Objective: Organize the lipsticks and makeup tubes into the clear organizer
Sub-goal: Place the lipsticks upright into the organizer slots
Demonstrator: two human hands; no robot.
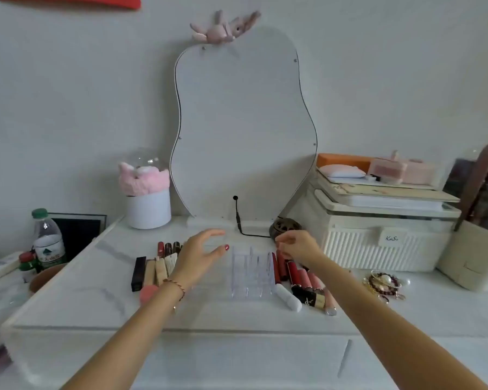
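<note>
Judging progress: you have barely begun.
Near right: white tube (288, 301) and red lipsticks (293, 273) lie loose on the tabletop (265, 319).
Middle: clear organizer (251, 273) looks empty.
Left: black tube (138, 273) and beige tubes (159, 270) wait beside your wrist.
Left hand (200, 254): spread open, empty.
Right hand (297, 246): fingers curled; I cannot tell if you hold anything.

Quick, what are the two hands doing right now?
Left hand: open, fingers spread, holding nothing, above the table.
Right hand: fingers curled; cannot tell whether it holds anything.
</note>
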